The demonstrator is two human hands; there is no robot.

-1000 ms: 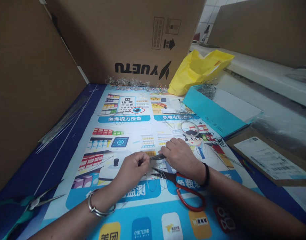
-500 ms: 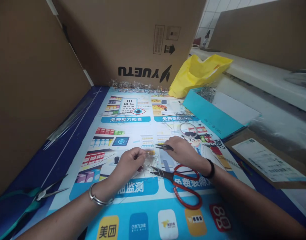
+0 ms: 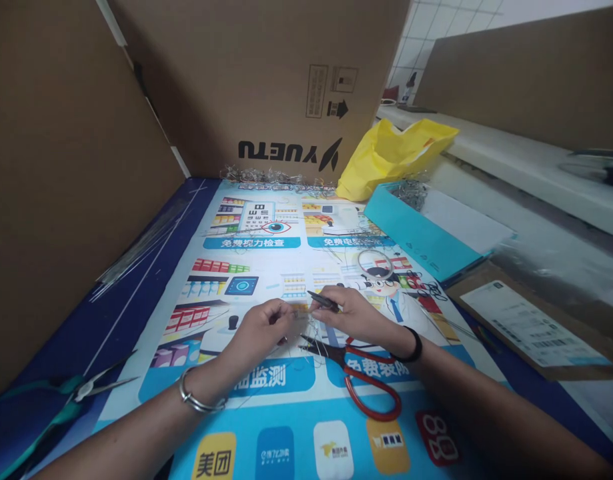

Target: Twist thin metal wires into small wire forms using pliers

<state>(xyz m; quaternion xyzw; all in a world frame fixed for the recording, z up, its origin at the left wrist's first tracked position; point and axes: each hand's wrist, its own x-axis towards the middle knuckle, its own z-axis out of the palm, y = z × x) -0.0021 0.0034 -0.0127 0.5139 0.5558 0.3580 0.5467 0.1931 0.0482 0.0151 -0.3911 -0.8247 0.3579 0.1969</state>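
My left hand (image 3: 267,327) is closed in a pinch on thin wire (image 3: 302,312), over the middle of the printed sheet. Close to its right, my right hand (image 3: 349,312) grips small dark-tipped pliers (image 3: 322,300), their jaws pointing left; its thumb and finger reach toward the wire between the hands. A loose tangle of wire (image 3: 313,337) hangs or lies just below the fingertips; which, I cannot tell. Red-handled scissors (image 3: 350,387) lie under and beside it, blades toward the left. Green-handled pliers (image 3: 79,390) with open jaws lie at the left.
A blue box (image 3: 426,233) holding wire pieces stands at the right, before a yellow bag (image 3: 393,157). A ring of wire or tape (image 3: 375,252) lies beyond my right hand. Straight wires (image 3: 131,253) lie at the left. Cardboard (image 3: 266,80) walls the back and left.
My right hand has moved left and slightly down with the small pliers, closing the gap to my left hand. The left hand stays nearly in place. The view has shifted slightly.
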